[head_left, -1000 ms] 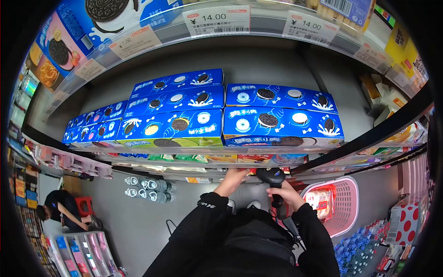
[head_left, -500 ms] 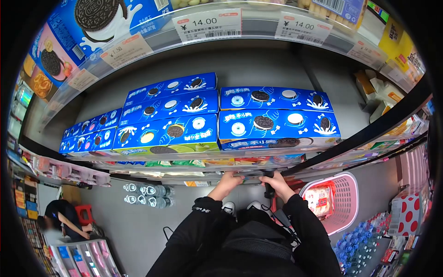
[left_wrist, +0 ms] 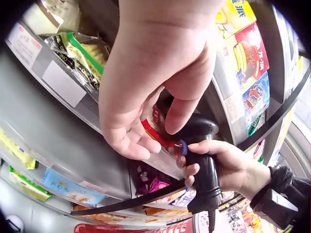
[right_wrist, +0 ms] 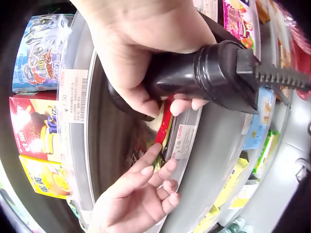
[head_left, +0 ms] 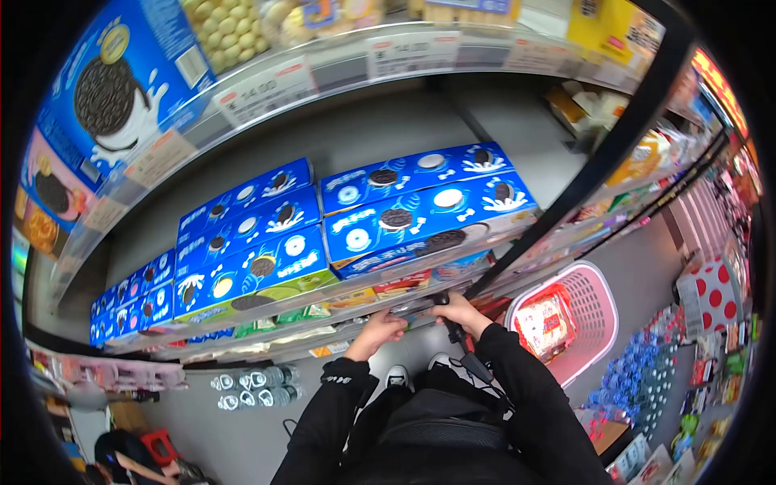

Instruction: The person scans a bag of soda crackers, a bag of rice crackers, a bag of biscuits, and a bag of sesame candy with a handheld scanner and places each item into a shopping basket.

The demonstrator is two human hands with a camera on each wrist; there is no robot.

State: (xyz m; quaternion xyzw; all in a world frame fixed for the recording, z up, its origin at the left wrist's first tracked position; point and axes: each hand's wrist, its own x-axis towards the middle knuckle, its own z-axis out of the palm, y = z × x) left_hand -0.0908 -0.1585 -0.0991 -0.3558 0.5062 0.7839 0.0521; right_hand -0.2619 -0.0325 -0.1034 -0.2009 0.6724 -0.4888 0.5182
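Note:
My right hand (left_wrist: 233, 165) grips the handle of a black barcode scanner (left_wrist: 201, 165), with a finger by its blue trigger. A cable runs down from the handle. The scanner's head points in over a lower shelf, at a red-edged packet (right_wrist: 167, 126) lying there. My left hand (right_wrist: 136, 199) is beside that packet, a fingertip right at its red edge and the other fingers loosely bent. In the left wrist view the left hand's thumb and fingers partly hide the packet. The head view shows both hands low, just in front of the shelf edge.
Blue Oreo boxes (head_left: 428, 218) are stacked on the shelf above. A black shelf post (head_left: 566, 190) stands to the right. A pink basket (head_left: 596, 315) holding a red packet (head_left: 543, 323) is on the floor. Bottled water (head_left: 257, 388) stands at left, near a crouching person (head_left: 121, 457).
The head view has turned, so shelf and boxes now slant. The scanner has dipped from in front of the shelf edge toward the lower shelf. The right hand keeps its grip throughout.

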